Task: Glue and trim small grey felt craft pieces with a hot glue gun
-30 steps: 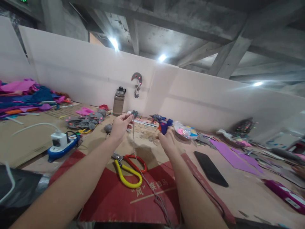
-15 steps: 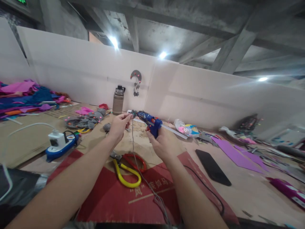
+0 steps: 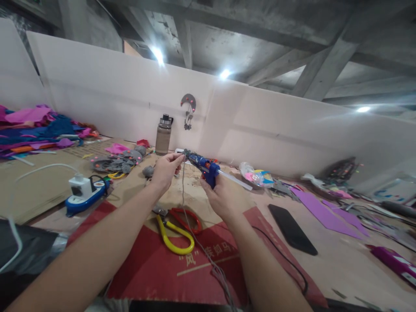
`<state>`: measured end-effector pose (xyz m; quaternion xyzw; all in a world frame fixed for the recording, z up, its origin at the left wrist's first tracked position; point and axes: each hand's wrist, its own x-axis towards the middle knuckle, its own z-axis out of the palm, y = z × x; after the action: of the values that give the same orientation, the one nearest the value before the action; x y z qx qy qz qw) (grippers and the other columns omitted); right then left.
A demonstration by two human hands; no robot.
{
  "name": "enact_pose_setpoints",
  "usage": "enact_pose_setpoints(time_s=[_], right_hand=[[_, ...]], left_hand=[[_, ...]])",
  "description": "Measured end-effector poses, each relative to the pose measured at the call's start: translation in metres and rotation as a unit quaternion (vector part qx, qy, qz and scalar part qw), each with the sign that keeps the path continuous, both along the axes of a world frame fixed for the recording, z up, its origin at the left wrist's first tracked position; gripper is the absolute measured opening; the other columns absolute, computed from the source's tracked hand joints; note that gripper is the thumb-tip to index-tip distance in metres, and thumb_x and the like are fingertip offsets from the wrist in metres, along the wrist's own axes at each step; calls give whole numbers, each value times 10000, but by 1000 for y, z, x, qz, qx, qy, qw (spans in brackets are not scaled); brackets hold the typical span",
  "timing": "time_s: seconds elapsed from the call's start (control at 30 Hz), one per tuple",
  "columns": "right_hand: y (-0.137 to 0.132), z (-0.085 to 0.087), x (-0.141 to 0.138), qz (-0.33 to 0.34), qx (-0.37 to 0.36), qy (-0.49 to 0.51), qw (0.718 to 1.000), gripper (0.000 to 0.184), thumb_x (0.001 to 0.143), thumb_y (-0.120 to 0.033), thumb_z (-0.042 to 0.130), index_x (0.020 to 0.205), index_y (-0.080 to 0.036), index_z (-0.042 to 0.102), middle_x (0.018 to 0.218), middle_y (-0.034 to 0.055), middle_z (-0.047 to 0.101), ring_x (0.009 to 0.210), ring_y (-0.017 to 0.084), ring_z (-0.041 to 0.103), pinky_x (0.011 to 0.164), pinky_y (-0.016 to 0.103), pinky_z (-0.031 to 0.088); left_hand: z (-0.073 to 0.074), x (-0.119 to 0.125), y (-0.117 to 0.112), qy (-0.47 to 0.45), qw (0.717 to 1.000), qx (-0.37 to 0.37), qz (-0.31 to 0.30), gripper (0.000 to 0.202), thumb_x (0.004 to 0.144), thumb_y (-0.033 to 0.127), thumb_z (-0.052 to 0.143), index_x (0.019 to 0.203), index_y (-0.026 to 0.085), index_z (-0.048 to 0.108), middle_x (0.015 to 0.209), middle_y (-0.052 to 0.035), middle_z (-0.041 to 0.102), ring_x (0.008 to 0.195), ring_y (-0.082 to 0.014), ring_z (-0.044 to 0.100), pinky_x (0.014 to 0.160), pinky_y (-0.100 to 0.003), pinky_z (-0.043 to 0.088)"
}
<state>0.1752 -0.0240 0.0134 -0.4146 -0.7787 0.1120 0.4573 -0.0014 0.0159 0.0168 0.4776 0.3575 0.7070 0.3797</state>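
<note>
Pinched small grey piece [image 3: 186, 152] between thumb and fingertips of left hand [image 3: 165, 170], raised above table [image 3: 328, 264] toward its far side. Let cord [image 3: 186, 203] hang from grey piece down toward lap. Gripped glue gun [image 3: 208, 167] in right hand [image 3: 224, 198], fingers wrapped shut round handle. Aimed nozzle at grey piece, touching or just beside; could not tell which at this size. Judged gluing as under way, with no bead visible and no finished bond shown. Noted scissors [image 3: 175, 232] lying on table below hands, phone [image 3: 292, 223] to right, power strip [image 3: 85, 193] to left, bottle [image 3: 163, 135] by wall.
</note>
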Motion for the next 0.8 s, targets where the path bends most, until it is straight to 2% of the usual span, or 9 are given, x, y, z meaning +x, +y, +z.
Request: enact_pose_setpoints(time_s=[0.3,0.8], right_hand=[[0,1,1,-16,3,-8,1000,247,839,-358,456,1014,-204,535,924,83,619,847,228,575,751,354,445],[1,-1,-1,2,1,15,1000,303,844,-373,450,1088,-206,515,970,82,616,870,221,572,787,356,440]], left_hand=[[0,-1,0,-1,1000,7,2,249,632,370,704,681,137,633,474,35,466,400,-48,352,386,-192,244],[1,0,-1,13,1000,6,5,260,634,385,698,678,138,632,482,34,467,399,-50,353,389,-199,244]])
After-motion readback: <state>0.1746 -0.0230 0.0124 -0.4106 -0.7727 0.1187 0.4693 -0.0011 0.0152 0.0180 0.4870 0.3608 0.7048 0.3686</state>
